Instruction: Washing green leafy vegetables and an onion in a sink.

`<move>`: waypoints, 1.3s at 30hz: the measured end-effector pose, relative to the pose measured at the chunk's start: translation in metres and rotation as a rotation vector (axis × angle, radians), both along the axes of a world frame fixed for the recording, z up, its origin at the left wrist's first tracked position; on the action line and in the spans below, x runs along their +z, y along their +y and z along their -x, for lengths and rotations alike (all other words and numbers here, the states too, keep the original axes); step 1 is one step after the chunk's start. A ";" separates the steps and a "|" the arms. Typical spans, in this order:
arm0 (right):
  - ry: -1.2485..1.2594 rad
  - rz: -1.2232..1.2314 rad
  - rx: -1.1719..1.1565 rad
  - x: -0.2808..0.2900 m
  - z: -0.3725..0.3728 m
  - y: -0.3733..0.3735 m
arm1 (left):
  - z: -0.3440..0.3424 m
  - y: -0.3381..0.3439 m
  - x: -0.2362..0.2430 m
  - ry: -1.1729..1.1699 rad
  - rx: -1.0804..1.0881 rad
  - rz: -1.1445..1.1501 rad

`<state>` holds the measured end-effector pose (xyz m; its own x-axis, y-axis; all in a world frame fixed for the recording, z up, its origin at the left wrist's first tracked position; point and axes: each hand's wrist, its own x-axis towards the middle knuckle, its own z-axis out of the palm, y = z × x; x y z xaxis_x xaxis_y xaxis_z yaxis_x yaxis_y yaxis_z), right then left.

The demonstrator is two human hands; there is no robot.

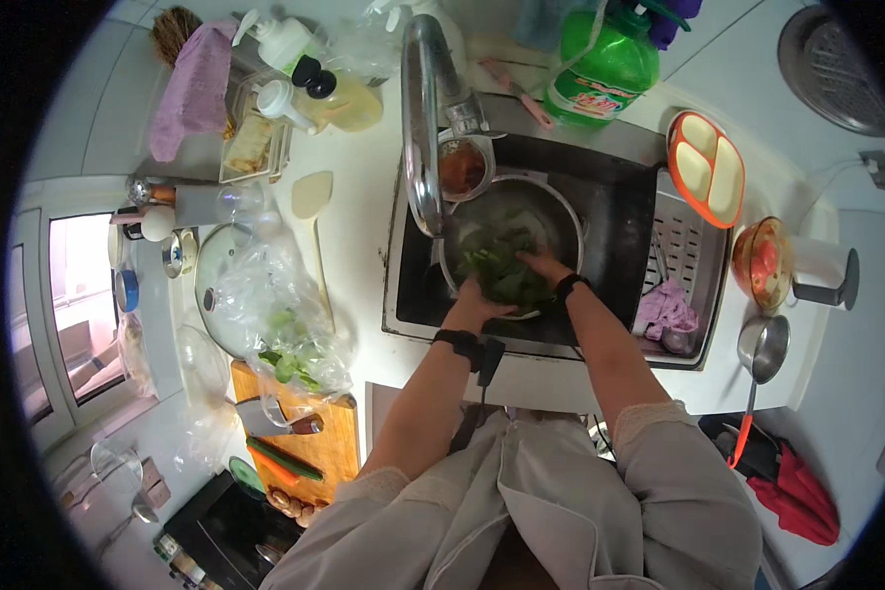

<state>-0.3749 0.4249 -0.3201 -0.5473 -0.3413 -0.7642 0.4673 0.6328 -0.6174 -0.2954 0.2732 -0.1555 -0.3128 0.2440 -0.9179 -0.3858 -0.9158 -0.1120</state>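
Observation:
Both my hands are inside a round metal pot [572, 218] standing in the dark sink [615, 216]. Between them is a bunch of dark leafy greens [506, 264], bulging above the rim side nearest me. My left hand [476, 303] grips the greens from the left, with its fingers partly hidden under the leaves. From the right, my right hand [543, 269] closes over them, thumb and fingers against the leaves. The curved metal faucet [423, 128] arches over the pot's left side. Beside its base, a bowl with something reddish [462, 165] sits behind the pot.
Left of the sink lie a spatula [314, 197], a glass lid [206, 295] and a plastic bag of greens [290, 334]. A knife [265, 418] rests on the cutting board [339, 438]. To the right are a divided plate [708, 162], a glass bowl [757, 265] and a ladle [763, 346].

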 end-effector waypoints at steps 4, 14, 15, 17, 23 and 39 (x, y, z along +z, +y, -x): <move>-0.168 0.217 0.167 -0.002 -0.022 -0.016 | -0.039 -0.007 -0.089 0.403 0.003 -0.086; 0.275 0.069 0.543 0.119 -0.003 0.003 | -0.007 0.003 -0.003 -0.015 0.037 0.116; 0.282 0.072 0.541 0.120 0.010 0.003 | 0.001 0.001 0.012 -0.009 0.036 0.120; 0.482 -0.174 0.511 0.125 0.036 -0.002 | 0.012 -0.003 0.041 -0.034 -0.059 0.129; 1.371 0.288 0.225 0.275 0.078 -0.053 | 0.006 -0.035 0.063 0.243 -0.051 0.962; 1.404 -0.033 0.277 0.273 0.129 -0.079 | 0.022 -0.043 0.188 1.038 -0.374 1.431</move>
